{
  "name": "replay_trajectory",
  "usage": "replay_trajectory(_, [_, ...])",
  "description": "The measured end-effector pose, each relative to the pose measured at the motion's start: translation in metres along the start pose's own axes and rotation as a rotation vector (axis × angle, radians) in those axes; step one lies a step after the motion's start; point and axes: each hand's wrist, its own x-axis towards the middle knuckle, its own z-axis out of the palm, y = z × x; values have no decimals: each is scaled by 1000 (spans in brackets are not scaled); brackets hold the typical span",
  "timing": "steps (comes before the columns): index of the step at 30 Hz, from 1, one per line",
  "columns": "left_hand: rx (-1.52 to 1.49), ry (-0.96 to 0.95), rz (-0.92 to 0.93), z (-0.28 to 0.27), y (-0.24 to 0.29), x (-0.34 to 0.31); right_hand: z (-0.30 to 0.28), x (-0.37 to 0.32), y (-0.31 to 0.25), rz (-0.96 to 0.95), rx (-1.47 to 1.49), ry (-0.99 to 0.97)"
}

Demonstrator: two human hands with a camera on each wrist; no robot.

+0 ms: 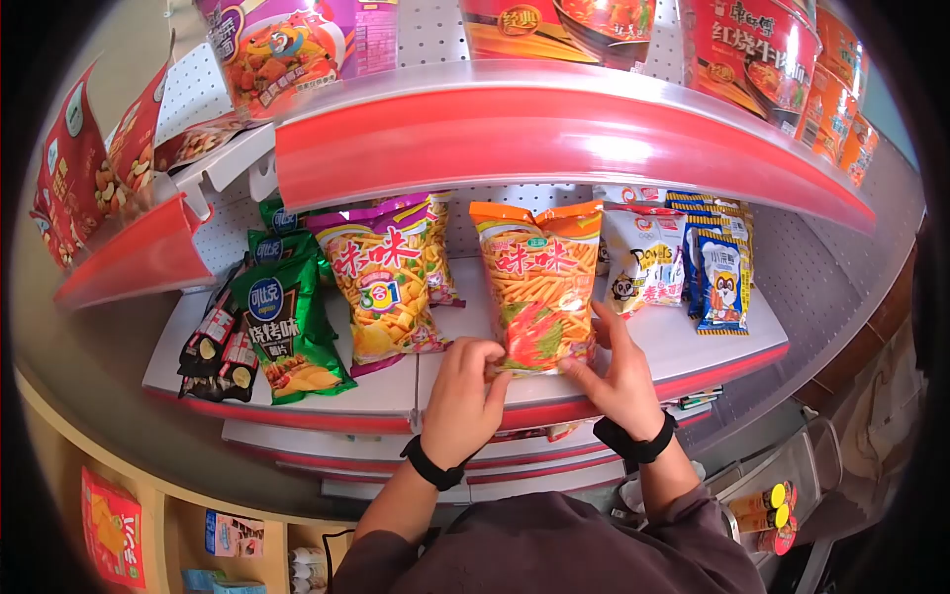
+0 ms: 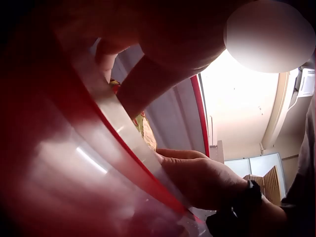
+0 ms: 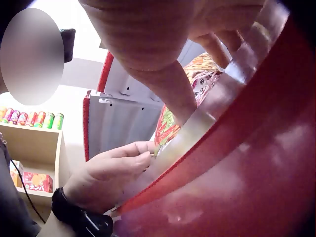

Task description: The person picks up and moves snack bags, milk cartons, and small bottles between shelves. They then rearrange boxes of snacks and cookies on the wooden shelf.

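An orange snack bag (image 1: 539, 267) stands upright at the front of the middle shelf. My left hand (image 1: 462, 391) pinches its lower left corner with thumb and bent fingers. On the other side my right hand (image 1: 623, 381) grips the lower right edge, thumb in front and fingers along the side. The right wrist view has the bag (image 3: 165, 126) between my right hand (image 3: 148, 44) above and my left hand (image 3: 111, 168) below. In the left wrist view only a sliver of the bag (image 2: 145, 131) shows, near my right hand (image 2: 197, 177).
Left of the bag stand a purple snack bag (image 1: 376, 282) and green chip bags (image 1: 292, 337). White bags (image 1: 645, 257) and blue packets (image 1: 722, 282) are at the right. A red-edged upper shelf (image 1: 554, 134) overhangs them, holding noodle tubs (image 1: 752, 59).
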Motion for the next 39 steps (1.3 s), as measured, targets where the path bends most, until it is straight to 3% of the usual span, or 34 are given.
replay_trajectory(7, [118,60,98,8,4,6,2,9,12,-151,-178,79])
replay_trajectory(10, [141,93,128,7,5,5,5,7,13,-86,-79,58])
replay_trajectory(13, [-98,52,41,4,10,4,5,7,6,-11,-144,2])
replay_trajectory(16, [92,-58,184,-1,5,0,8,7,-1,35,-175,-20])
replay_trajectory(23, [147,-7,53,2,4,-1,15,5,5,-63,-239,23])
replay_trajectory(39, [97,115,47,5,-3,-4,16,2,10,-93,-141,21])
